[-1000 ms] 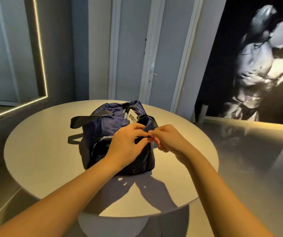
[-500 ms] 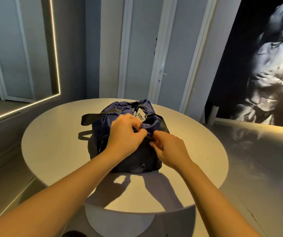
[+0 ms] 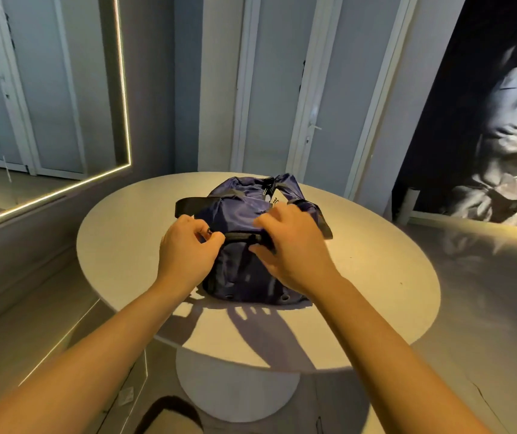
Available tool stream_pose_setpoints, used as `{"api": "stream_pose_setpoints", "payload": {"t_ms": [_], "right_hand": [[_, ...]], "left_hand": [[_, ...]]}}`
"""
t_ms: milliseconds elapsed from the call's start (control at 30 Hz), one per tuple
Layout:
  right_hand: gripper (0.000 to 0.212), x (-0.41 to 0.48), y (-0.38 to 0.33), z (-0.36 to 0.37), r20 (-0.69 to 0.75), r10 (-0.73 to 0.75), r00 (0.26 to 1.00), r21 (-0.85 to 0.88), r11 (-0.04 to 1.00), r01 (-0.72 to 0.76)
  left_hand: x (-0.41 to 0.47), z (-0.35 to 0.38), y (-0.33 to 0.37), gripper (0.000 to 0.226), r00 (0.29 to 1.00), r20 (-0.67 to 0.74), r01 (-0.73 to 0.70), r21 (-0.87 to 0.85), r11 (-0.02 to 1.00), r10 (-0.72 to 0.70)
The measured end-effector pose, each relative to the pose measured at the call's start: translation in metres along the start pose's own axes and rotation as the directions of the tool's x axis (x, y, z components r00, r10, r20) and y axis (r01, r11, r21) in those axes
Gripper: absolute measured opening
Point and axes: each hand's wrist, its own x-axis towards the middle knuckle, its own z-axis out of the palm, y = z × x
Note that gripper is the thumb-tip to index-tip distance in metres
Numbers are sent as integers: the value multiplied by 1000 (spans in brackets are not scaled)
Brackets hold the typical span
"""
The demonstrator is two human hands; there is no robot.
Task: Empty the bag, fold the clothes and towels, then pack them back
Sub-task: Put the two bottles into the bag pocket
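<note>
Head view: the bag (image 3: pixel 238 211) sits on the round worktop (image 3: pixel 125 252), a little toward 12 o'clock of its centre, with a black strap (image 3: pixel 188 206) sticking out at the bag's 9 o'clock.

Change noted: a second ago both hands met at one spot on the zip (image 3: pixel 240 236), toward the bag's 3 o'clock side. The left hand (image 3: pixel 188 255) has since travelled across to the 9 o'clock end. Its grip is narrow, thumb and finger pinching the small zip pull (image 3: pixel 209 231). The right hand (image 3: pixel 291 249) has stayed at the 3 o'clock end, its grip curled on the bag's fabric beside the zip to hold it steady.

Finding: the zip appears to have been drawn along most of its length. The opening does not gape, and no clothes or towels are visible. Emptying has not yet begun, and the mouth probably needs spreading first.
</note>
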Motion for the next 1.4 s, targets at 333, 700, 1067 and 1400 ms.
{"api": "stream_pose_setpoints", "payload": {"t_ms": [333,700,1067,1400], "right_hand": [[14,19,-9,23,6,-67,998,-79,995,67],[23,12,26,1,-117,183,976,208,966,-156],[33,-16,25,-7,195,245,950,336,893,-299],[37,10,-6,-3,-15,182,983,603,786,-136]], "left_hand": [[6,-10,-39,33,923,168,355,-31,934,-345],[-12,14,-90,36,875,293,193,521,832,-386],[30,-14,-71,15,962,52,239,314,919,-268],[50,-29,18,53,962,274,-127,375,918,21]]}}
